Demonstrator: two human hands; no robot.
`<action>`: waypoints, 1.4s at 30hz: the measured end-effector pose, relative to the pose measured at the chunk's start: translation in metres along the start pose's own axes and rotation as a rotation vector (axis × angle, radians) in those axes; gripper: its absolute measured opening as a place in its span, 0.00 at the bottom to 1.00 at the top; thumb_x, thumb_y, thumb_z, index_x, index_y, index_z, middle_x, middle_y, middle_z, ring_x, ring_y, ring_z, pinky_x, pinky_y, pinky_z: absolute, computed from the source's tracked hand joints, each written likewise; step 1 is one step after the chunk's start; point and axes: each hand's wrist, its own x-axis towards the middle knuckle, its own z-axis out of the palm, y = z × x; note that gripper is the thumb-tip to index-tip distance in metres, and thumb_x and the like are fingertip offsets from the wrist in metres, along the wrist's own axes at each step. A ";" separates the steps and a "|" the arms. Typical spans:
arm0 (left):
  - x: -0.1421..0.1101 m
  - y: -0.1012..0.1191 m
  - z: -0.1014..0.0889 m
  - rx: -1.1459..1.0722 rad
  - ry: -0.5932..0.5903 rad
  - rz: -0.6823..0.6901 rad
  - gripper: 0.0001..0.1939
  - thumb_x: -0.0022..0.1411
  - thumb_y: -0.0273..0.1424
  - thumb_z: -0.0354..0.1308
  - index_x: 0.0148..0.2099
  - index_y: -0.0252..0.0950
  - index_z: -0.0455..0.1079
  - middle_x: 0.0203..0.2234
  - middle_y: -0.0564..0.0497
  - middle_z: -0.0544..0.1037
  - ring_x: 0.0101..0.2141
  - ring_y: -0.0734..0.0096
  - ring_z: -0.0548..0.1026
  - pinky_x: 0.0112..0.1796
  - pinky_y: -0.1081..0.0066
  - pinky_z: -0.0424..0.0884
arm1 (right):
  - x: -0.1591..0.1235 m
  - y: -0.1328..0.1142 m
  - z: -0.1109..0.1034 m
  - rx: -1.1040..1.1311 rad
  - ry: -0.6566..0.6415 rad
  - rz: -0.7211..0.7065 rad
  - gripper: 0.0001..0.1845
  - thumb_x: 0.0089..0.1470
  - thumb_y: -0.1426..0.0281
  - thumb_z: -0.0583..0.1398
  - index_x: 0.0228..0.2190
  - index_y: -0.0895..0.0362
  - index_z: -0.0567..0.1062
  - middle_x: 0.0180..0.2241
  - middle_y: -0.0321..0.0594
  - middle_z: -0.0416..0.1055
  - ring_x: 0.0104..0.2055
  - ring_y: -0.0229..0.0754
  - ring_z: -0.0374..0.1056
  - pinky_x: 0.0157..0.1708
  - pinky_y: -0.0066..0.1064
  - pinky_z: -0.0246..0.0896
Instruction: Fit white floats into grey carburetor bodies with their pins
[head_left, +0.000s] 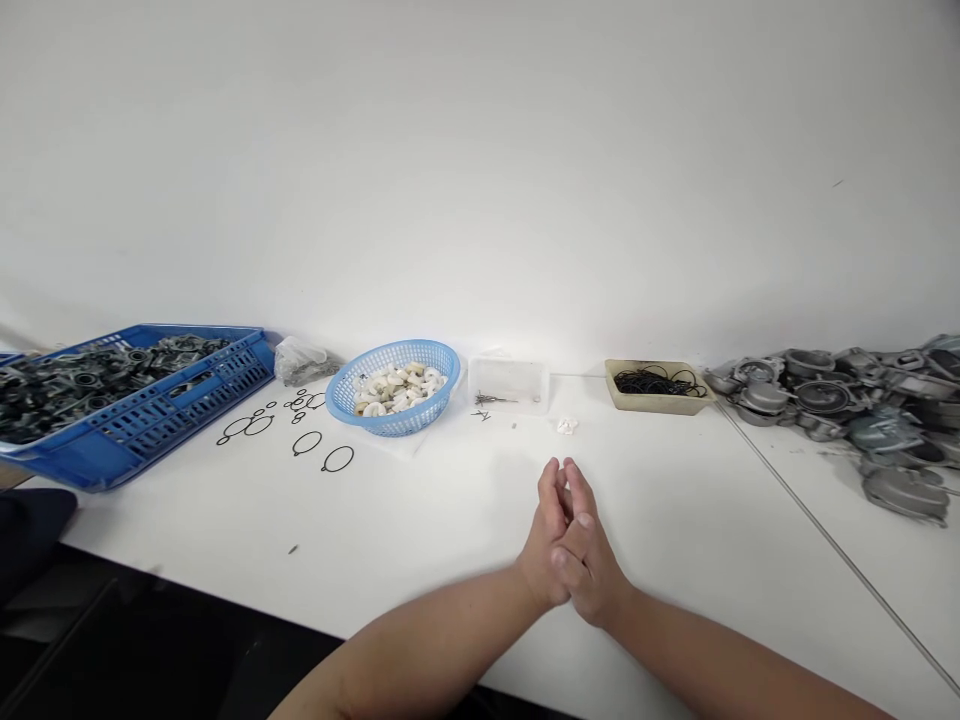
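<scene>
Above the white table, my left hand (541, 555) and my right hand (600, 575) meet palm to palm, fingers stretched out and pointing forward. The thumbs lie across each other on the near side. No object shows in either hand, though the space between the palms is hidden. Just beyond the fingertips lies a small crumpled white scrap (567, 426). Behind it stands a clear plastic tray (517, 378) with thin metal pins at its left end, and a few more pins (481, 414) lie in front.
A blue crate (172, 410) of dark metal parts, black rubber rings (307, 443), a plastic bag (300, 362) and a blue basket (397, 424) of white ring-shaped pieces stand left. To the right are a beige tray (660, 403) of black rings and piled metal castings (821, 396). A table seam (810, 515) runs nearby.
</scene>
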 end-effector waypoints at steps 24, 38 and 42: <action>0.012 0.007 -0.015 0.448 -0.063 0.190 0.26 0.47 0.26 0.56 0.52 0.33 0.68 0.43 0.41 0.76 0.45 0.53 0.73 0.44 0.56 0.73 | 0.012 -0.017 -0.005 0.045 0.109 0.302 0.07 0.51 0.67 0.52 0.23 0.51 0.65 0.22 0.34 0.63 0.25 0.42 0.60 0.23 0.32 0.57; 0.007 0.013 -0.015 0.363 0.015 0.045 0.28 0.49 0.31 0.58 0.55 0.35 0.66 0.48 0.41 0.71 0.43 0.55 0.73 0.44 0.57 0.74 | 0.013 -0.006 0.000 -0.080 0.201 0.263 0.19 0.53 0.58 0.53 0.46 0.51 0.69 0.54 0.45 0.62 0.54 0.58 0.62 0.52 0.54 0.60; 0.009 0.011 -0.017 0.406 -0.002 0.079 0.29 0.48 0.30 0.59 0.55 0.35 0.66 0.46 0.42 0.72 0.45 0.55 0.72 0.46 0.58 0.73 | 0.013 -0.008 -0.001 -0.103 0.190 0.273 0.18 0.54 0.57 0.52 0.43 0.51 0.70 0.53 0.44 0.63 0.56 0.60 0.60 0.51 0.55 0.60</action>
